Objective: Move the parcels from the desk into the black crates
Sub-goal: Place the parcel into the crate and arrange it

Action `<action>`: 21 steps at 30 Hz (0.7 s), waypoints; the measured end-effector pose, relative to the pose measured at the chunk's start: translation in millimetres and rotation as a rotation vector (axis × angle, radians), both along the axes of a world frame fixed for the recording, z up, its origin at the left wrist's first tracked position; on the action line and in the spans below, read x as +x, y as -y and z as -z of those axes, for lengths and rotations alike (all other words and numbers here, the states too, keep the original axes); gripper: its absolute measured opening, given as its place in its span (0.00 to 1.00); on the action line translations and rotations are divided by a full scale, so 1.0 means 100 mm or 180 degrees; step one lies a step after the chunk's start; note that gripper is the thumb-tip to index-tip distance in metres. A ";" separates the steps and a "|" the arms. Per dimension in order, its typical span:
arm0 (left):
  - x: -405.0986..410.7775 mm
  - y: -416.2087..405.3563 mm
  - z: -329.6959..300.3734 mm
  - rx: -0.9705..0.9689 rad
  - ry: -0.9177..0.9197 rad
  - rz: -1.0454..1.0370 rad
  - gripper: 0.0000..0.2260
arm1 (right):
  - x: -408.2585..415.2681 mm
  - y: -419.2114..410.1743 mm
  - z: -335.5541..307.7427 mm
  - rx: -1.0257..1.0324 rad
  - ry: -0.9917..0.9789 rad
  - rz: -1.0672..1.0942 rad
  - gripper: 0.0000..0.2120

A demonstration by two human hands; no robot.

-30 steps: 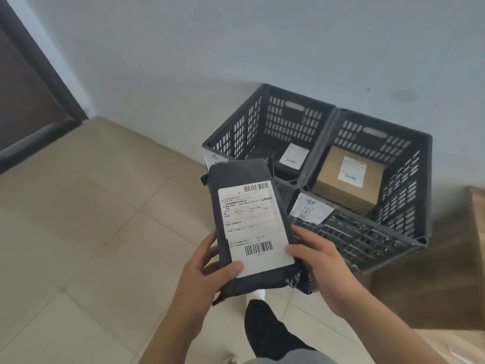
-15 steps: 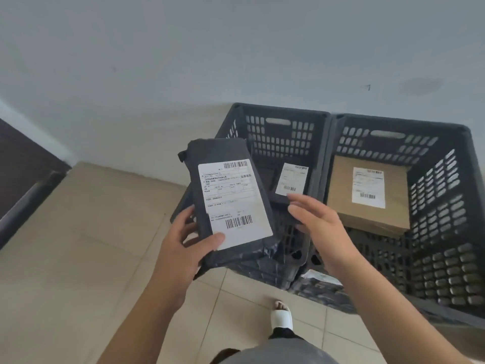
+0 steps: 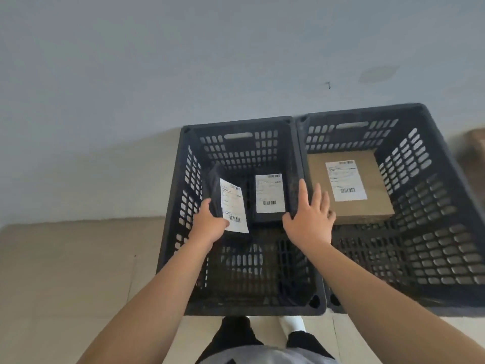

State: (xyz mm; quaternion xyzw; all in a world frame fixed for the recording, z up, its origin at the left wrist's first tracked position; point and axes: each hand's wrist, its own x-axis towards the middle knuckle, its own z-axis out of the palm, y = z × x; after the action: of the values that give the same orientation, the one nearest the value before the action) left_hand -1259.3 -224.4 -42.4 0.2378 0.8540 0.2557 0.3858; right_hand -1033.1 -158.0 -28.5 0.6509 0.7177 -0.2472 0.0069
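In the head view, a flat black plastic mailer with a white barcode label [image 3: 231, 206] is gripped by the left hand [image 3: 210, 227], whose fingers are curled round its near edge. The mailer is held tilted inside the left black perforated plastic crate [image 3: 173, 232], near its left wall, and whether it already touches the bottom cannot be told from this angle. Beside it, a second black mailer with a white label [image 3: 269, 198] lies flat on the crate floor. The right hand [image 3: 309, 219] is spread with straight fingers, holds nothing, and is poised over the shared rims of the two crates.

The step is judged to be the setting-down of the held mailer. It would be done well if the mailer were lowered flat into the free strip beside the lying mailer, label up, and released only once supported, so that it is not left leaning on the wall.

In the right black perforated plastic crate [image 3: 446, 206] a brown cardboard box with a white label [image 3: 372, 206] is lying.

Both crates are set side by side on a beige tiled floor [image 3: 65, 271], against a pale grey wall [image 3: 183, 61]. A brown object at the right edge is too blurred to be identified.
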 end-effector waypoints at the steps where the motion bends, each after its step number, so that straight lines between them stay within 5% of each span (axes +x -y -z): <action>1: -0.08 -0.12 0.12 0.0008 0.0175 -0.0077 0.39 | 0.01 0.00 0.00 0.0002 -0.0016 0.0081 0.41; 11: -0.63 -0.87 1.14 0.0101 0.1576 -0.0149 0.35 | -0.12 0.00 0.08 0.0218 0.0338 0.0378 0.46; 21: -0.50 -0.88 1.58 0.0358 0.1167 -0.0277 0.22 | -0.14 -0.02 0.07 0.0319 0.0355 0.0445 0.49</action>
State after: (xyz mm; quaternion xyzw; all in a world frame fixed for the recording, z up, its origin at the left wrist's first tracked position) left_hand -1309.3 -136.1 -200.7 0.1713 0.7633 0.3585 0.5095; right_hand -1047.6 -156.2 -35.6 0.7117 0.6806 -0.1742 -0.0030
